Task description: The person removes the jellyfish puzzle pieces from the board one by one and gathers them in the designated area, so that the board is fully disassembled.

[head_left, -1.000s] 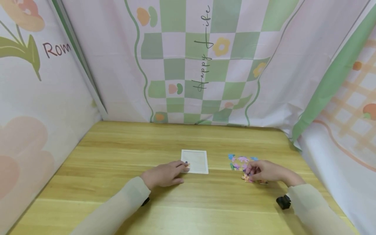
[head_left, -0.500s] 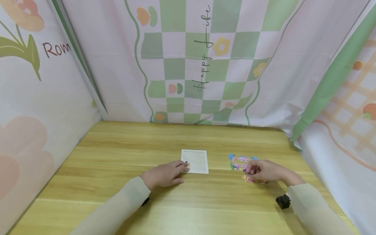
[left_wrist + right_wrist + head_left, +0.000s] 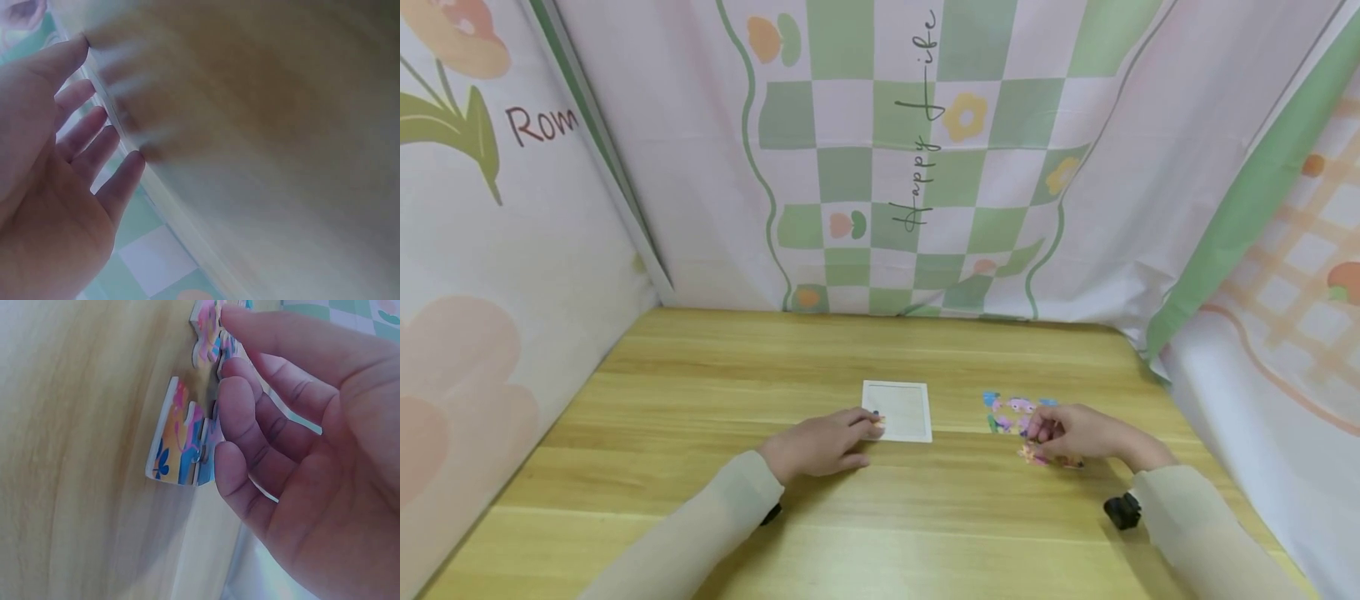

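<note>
The left hand lies with its fingers extended and spread, fingertips on the left rim of a square white puzzle tray. Beside those fingertips, a small yellowish puzzle piece sits in the tray's lower-left corner, partly covered. The right hand is over the loose pieces with its fingers curled. Its thumb and fingertips pinch a yellow-and-pink puzzle piece. In the right wrist view, the thumb tip meets a pink-and-yellow piece, and the fingers hide part of the pieces behind. An orange-and-blue piece lies near the little finger.
Purple pieces, a blue piece and several others are laid out on the wooden table right of the tray. Patterned cloth hangs behind the table and along both sides.
The pinched yellow-and-pink piece has turned slightly under the right fingertips since the earliest frame. The left hand keeps its place on the tray.
</note>
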The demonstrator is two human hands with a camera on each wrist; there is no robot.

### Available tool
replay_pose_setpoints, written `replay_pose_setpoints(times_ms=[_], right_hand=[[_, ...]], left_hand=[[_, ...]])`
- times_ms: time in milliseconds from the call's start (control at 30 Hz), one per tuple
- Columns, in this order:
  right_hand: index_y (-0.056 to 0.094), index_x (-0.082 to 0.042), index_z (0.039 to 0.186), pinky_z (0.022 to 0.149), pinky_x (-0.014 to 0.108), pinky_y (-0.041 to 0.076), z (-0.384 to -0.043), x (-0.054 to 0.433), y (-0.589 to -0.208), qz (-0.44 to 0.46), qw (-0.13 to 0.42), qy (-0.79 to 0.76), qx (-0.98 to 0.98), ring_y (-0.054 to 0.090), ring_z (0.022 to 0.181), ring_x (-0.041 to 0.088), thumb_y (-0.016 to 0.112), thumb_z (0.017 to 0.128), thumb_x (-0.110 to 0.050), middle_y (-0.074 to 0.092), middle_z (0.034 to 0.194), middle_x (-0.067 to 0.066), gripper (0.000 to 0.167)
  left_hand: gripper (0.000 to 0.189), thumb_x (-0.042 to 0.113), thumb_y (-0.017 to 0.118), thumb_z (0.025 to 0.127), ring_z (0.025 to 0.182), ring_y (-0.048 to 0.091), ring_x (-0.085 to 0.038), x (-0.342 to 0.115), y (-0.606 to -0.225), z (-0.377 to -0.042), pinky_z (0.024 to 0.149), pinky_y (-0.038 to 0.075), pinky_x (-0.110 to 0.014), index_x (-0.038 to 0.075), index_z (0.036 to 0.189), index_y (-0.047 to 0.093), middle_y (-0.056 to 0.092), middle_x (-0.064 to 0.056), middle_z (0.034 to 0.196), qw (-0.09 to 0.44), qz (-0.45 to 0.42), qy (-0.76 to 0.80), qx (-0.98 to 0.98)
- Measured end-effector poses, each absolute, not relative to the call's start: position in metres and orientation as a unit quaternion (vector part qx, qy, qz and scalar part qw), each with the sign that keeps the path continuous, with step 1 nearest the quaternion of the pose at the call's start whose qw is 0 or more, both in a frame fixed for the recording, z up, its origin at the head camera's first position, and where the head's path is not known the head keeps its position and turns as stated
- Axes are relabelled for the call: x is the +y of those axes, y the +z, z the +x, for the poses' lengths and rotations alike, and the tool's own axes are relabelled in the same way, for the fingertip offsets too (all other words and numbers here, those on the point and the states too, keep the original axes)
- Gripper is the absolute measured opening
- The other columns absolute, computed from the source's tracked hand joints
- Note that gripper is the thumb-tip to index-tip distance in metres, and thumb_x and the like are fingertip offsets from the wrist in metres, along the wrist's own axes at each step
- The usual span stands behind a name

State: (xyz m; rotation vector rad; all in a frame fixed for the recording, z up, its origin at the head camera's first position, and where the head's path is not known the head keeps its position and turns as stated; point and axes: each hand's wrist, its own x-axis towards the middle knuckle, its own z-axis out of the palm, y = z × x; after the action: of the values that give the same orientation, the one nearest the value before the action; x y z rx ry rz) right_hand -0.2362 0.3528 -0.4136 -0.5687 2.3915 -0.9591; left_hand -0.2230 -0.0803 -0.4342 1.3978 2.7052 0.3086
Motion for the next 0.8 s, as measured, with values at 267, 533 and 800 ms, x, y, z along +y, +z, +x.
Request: replay_pose_setpoints(times_ms=[267,533,800], right_hand=[[0.06,-0.001,0.105,0.052,0.029,0.051,-0.237,0.347,-0.409,-0.218,0.249,-0.359,0.873,0.056,0.066,0.019,0.07,0.096,-0.013,0.058,0.087,0.01,0.018],[0.06,0.0,0.103,0.057,0.028,0.051,-0.239,0.337,-0.406,-0.231,0.238,-0.347,0.878,0.059,0.07,0.021,0.072,0.094,-0.015,0.06,0.086,0.009,0.021],[0.06,-0.004,0.102,0.059,0.026,0.05,-0.243,0.322,-0.404,-0.246,0.229,-0.324,0.884,0.056,0.07,0.017,0.073,0.093,-0.019,0.058,0.085,0.006,0.021]], left_hand=[[0.043,0.031,0.062,0.101,0.127,0.053,-0.028,-0.08,-0.434,-0.221,0.102,0.049,-0.039,0.011,0.139,0.055,0.049,-0.013,0.142,0.03,0.446,0.097,0.889],[0.044,0.031,0.062,0.101,0.114,0.06,-0.027,-0.082,-0.433,-0.218,0.092,0.054,-0.038,0.013,0.14,0.055,0.052,-0.014,0.136,0.021,0.442,0.088,0.892],[0.045,0.029,0.063,0.101,0.114,0.06,-0.027,-0.082,-0.432,-0.217,0.092,0.054,-0.039,0.013,0.142,0.054,0.051,-0.013,0.136,0.026,0.438,0.097,0.894]])
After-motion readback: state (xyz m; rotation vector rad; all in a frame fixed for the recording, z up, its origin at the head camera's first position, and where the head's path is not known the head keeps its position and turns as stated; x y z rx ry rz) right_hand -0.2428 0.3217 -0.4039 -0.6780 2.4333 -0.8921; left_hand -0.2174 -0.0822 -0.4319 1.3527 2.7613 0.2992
